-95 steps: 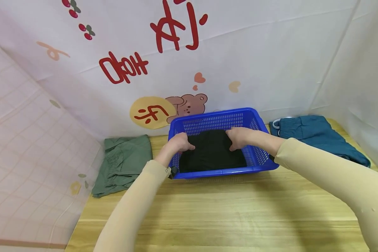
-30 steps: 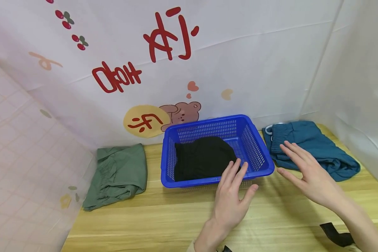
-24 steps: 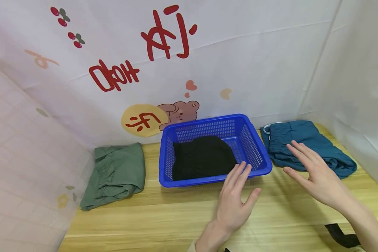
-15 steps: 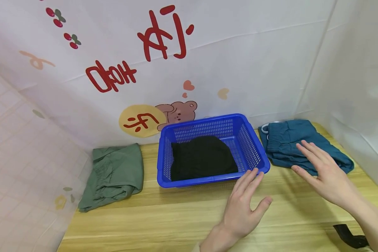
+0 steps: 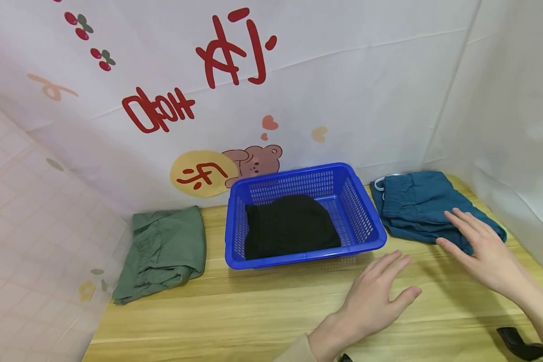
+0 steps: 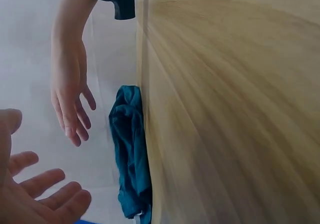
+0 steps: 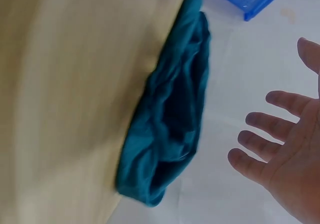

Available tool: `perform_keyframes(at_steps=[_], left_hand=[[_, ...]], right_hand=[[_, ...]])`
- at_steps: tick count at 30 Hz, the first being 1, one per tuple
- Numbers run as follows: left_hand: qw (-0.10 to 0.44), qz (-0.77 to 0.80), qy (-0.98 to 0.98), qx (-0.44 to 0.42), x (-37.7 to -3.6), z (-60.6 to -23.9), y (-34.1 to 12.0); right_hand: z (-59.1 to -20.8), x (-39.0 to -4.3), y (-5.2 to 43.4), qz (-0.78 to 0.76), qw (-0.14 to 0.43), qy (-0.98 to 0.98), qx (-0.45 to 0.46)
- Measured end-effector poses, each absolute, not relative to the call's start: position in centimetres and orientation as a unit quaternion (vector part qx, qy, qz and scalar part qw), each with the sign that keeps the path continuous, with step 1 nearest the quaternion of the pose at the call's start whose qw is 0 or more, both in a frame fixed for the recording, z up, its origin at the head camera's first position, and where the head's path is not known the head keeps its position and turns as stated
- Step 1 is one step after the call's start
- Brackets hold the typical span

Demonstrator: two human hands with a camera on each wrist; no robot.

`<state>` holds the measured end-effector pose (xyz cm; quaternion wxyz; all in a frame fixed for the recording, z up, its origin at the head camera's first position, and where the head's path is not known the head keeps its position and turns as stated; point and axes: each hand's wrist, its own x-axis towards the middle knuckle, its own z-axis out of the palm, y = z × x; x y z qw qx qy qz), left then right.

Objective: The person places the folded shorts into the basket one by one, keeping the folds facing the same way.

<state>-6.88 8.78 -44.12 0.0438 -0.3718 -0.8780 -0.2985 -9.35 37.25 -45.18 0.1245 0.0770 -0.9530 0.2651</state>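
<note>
Folded teal shorts (image 5: 427, 203) with an elastic waistband and a white drawstring lie right of the blue plastic basket (image 5: 298, 261). My right hand (image 5: 488, 254) is above the front right part of these shorts, fingers extended, holding nothing. Lower and nearer, my left hand (image 5: 375, 296) hovers over the table in front of the basket's right corner, its fingers spread and holding nothing. A folded black garment (image 5: 291, 226) lies in the left part of the basket. In the right wrist view a gap shows between the hand's fingers and the teal shorts (image 7: 165, 109).
Folded green shorts (image 5: 167, 251) lie on the wooden table (image 5: 208, 322) left of the basket. A white printed backdrop (image 5: 366, 90) rises behind, with side walls left and right. The basket's right part shows bare bottom.
Earlier both hands held the black garment inside the basket; it now lies there released. Since then both hands have withdrawn and moved rightward, the left one away from the basket's front rim.
</note>
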Motion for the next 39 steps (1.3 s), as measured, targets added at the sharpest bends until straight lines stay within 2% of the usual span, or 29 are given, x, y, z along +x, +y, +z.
perform_keyframes(at_steps=[5,11,18,28,34,39], left_hand=[[-0.001,-0.301,-0.891,-0.339,-7.8,-44.1,10.6],[-0.01,-0.333,-0.902,-0.276,-9.8,-44.6,12.8],[-0.081,-0.402,-0.895,-0.177,-11.3,-45.0,14.8],[-0.109,-0.492,-0.86,-0.079,-12.2,-45.5,16.9],[-0.107,-0.529,-0.842,-0.02,-12.9,-45.5,17.2],[-0.1,-0.55,-0.829,0.006,-13.5,-45.4,17.2]], right_hand=[[-45.8,-10.0,39.0,0.252,0.129,-0.956,0.076],[-45.4,-12.0,41.2,0.235,0.08,-0.967,0.052],[-44.9,-15.1,43.3,0.218,0.038,-0.975,0.033],[-46.0,-17.4,45.3,0.185,-0.012,-0.983,0.009],[-46.6,-17.2,45.2,0.184,-0.055,-0.981,0.032],[-46.7,-16.4,45.0,0.183,-0.058,-0.979,0.063]])
